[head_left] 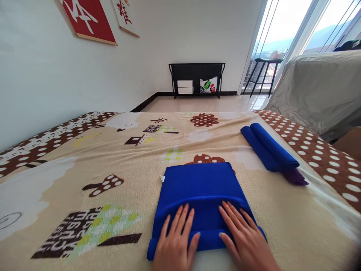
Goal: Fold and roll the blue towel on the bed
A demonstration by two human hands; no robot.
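Note:
A blue cloth (pixel 197 182) lies flat on the patterned blanket, with its near edge rolled over. My left hand (pixel 176 241) rests palm down on the left part of that rolled edge, fingers stretched forward. On the right part lies my right hand (pixel 244 233), also flat with its fingers spread. A low crease runs across the cloth just ahead of my fingertips. A small white tag sticks out at its left side. To the right sits a second blue cloth (pixel 270 146), rolled up, with a purple cloth (pixel 295 176) showing beneath its near end.
The cream blanket (pixel 141 165) has brown polka-dot borders and shallow wrinkles. Beyond it stands a black rack (pixel 197 71) against the wall. A black stool (pixel 265 71) is by the window. At the right is a bulky item under a grey cover (pixel 327 86).

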